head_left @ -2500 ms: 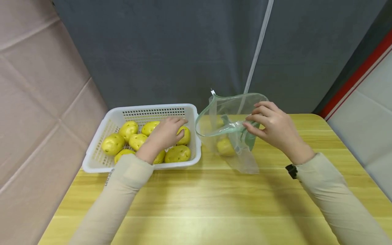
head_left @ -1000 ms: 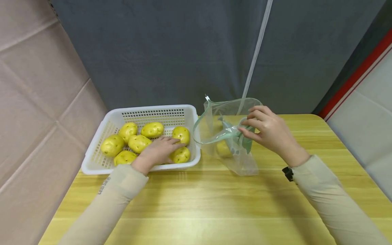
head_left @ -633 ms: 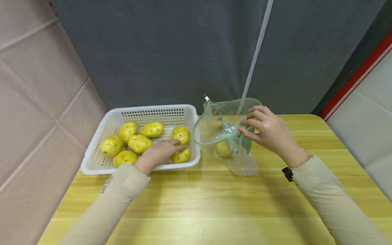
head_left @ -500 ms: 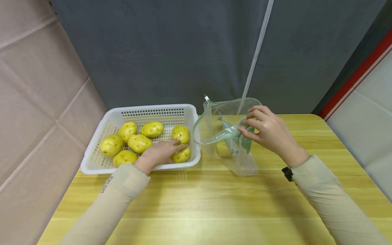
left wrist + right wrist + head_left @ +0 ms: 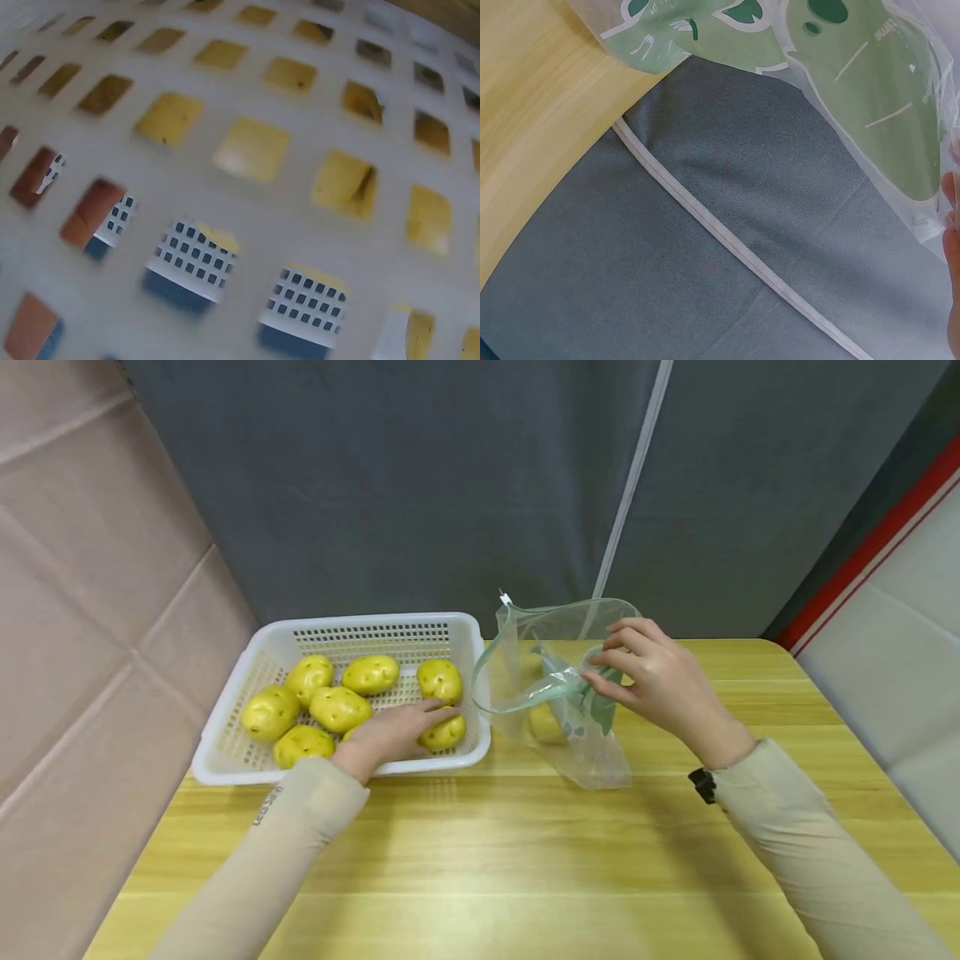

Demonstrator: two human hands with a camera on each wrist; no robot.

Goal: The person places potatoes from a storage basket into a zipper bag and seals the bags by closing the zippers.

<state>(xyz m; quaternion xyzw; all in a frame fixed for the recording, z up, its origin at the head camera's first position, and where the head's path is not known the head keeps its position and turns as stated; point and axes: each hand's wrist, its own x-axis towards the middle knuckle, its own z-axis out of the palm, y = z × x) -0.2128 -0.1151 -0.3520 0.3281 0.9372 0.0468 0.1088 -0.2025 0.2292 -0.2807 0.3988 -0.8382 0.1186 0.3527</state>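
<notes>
Grey curtain [image 5: 375,485] behind wooden table [image 5: 480,860]. On table, white basket [image 5: 375,635] at left; clear bag [image 5: 555,685] just beside, at right, its mouth wide. Right hand [image 5: 652,672] pinches bag near mouth, between thumb and fingers. Left hand [image 5: 393,731] is inside basket, fingers lying over right front potato [image 5: 444,736]; thumb mostly hidden, so I cannot tell if they grip it. Other potatoes [image 5: 340,710] lie in basket; one more potato [image 5: 545,725] shows through plastic, low in bag. Small black piece [image 5: 703,785] at right cuff [image 5: 765,777].
</notes>
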